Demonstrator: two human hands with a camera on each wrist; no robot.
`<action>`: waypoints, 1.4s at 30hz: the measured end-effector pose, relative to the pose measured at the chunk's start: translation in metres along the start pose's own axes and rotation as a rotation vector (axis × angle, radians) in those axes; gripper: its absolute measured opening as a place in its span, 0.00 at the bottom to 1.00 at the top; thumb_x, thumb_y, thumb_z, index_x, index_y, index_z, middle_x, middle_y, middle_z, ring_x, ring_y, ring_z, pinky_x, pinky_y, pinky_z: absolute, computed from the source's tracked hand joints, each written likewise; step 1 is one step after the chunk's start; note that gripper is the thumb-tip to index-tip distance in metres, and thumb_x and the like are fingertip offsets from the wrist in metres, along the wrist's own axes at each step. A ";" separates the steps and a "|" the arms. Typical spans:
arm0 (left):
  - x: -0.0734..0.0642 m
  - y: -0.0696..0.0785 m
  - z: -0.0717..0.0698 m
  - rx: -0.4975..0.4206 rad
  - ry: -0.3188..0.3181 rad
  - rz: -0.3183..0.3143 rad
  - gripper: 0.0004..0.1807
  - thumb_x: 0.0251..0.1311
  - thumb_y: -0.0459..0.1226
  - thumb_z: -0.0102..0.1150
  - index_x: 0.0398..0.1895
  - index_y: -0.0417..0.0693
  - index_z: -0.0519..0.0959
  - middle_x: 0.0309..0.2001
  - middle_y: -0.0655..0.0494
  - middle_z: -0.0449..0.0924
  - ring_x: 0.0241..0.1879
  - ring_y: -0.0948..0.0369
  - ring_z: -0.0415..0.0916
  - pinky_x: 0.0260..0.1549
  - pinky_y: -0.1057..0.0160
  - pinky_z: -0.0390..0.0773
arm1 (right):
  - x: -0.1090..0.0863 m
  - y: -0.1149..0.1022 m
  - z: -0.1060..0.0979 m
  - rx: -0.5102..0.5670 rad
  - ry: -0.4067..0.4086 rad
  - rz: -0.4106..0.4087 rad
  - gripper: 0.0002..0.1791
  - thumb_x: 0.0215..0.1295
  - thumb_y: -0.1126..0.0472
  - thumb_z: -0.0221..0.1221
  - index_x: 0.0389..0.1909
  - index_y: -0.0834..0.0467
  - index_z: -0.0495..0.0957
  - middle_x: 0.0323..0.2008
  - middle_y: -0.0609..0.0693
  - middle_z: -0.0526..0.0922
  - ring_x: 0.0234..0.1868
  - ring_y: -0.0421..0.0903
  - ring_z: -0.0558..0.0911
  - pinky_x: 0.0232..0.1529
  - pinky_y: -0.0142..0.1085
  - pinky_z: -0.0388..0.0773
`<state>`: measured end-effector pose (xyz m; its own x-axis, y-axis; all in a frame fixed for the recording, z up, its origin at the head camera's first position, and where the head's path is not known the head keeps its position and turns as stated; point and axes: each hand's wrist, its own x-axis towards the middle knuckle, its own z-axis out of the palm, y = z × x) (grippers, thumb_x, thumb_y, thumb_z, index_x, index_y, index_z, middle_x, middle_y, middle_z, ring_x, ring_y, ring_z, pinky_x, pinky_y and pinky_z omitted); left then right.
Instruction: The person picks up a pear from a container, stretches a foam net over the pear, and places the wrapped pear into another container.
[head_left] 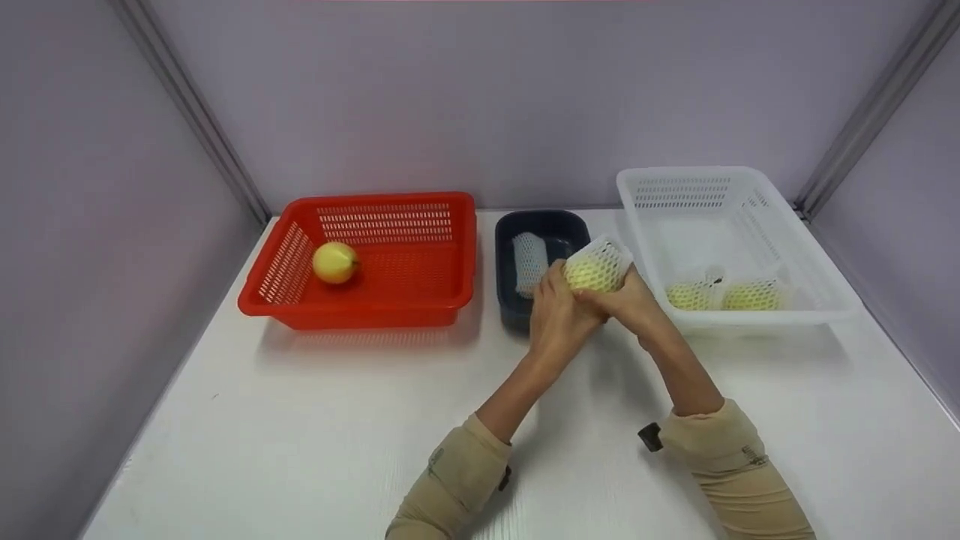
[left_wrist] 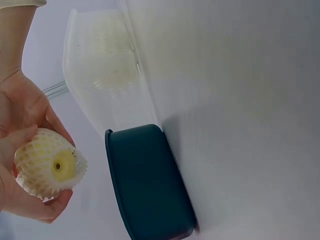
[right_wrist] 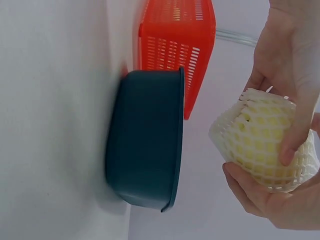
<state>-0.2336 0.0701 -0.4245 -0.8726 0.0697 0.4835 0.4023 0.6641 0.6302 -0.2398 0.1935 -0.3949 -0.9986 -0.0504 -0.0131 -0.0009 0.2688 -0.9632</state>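
Note:
Both hands hold a yellow pear (head_left: 592, 274) wrapped in a white foam net sleeve, raised over the front right corner of a dark blue-green bin (head_left: 514, 309). My left hand (head_left: 559, 315) grips it from the left and below. On the right side my right hand (head_left: 626, 300) grips it, with the thumb across the near face. Part of the net (right_wrist: 222, 127) stands out past the fruit in the right wrist view. The left wrist view shows the pear's bare end (left_wrist: 63, 166) through the net's opening. Another foam net sleeve (head_left: 530, 262) lies flat inside the bin.
A red basket (head_left: 367, 319) at the left holds one bare yellow pear (head_left: 335, 262). To the right stands a white basket (head_left: 750, 319) with two netted pears (head_left: 752, 295) near its front wall. Walls (head_left: 465, 97) enclose the white table (head_left: 315, 435) at the back and sides.

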 end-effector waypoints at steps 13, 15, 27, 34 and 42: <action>0.014 0.044 0.026 -0.378 -0.009 -0.164 0.48 0.43 0.44 0.72 0.64 0.40 0.54 0.59 0.48 0.61 0.57 0.56 0.61 0.55 0.64 0.63 | -0.007 -0.026 -0.047 0.058 0.109 -0.127 0.44 0.56 0.58 0.64 0.65 0.64 0.46 0.54 0.56 0.63 0.52 0.47 0.67 0.53 0.38 0.65; 0.017 0.051 0.032 -0.561 -0.097 -0.293 0.45 0.46 0.41 0.71 0.64 0.43 0.55 0.60 0.49 0.61 0.59 0.56 0.60 0.55 0.62 0.64 | -0.008 -0.031 -0.057 0.055 0.133 -0.139 0.43 0.56 0.58 0.64 0.65 0.62 0.47 0.53 0.54 0.64 0.52 0.47 0.68 0.55 0.41 0.63; 0.011 0.068 0.082 -0.936 -0.438 -0.875 0.35 0.56 0.37 0.61 0.65 0.41 0.59 0.64 0.43 0.58 0.55 0.41 0.66 0.55 0.51 0.64 | 0.005 -0.063 -0.109 -0.044 0.299 -0.169 0.32 0.54 0.60 0.65 0.55 0.55 0.57 0.44 0.48 0.69 0.42 0.39 0.73 0.40 0.27 0.69; 0.011 0.066 0.099 -1.031 -0.369 -0.909 0.33 0.56 0.30 0.58 0.64 0.37 0.59 0.63 0.39 0.57 0.60 0.46 0.60 0.50 0.53 0.70 | 0.030 -0.066 -0.129 -0.218 0.353 -0.067 0.43 0.52 0.53 0.65 0.62 0.59 0.50 0.45 0.47 0.67 0.43 0.39 0.71 0.42 0.32 0.69; 0.014 0.070 0.108 -1.081 -0.379 -0.833 0.20 0.58 0.28 0.53 0.56 0.40 0.68 0.54 0.49 0.70 0.58 0.50 0.64 0.56 0.53 0.63 | 0.061 -0.035 -0.140 -0.289 0.302 0.037 0.52 0.53 0.48 0.64 0.67 0.63 0.40 0.55 0.59 0.62 0.52 0.50 0.68 0.51 0.41 0.67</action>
<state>-0.2480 0.1981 -0.4396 -0.9071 0.2537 -0.3359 -0.3995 -0.2669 0.8770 -0.3085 0.3155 -0.3240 -0.9686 0.2373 0.0745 0.0636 0.5260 -0.8481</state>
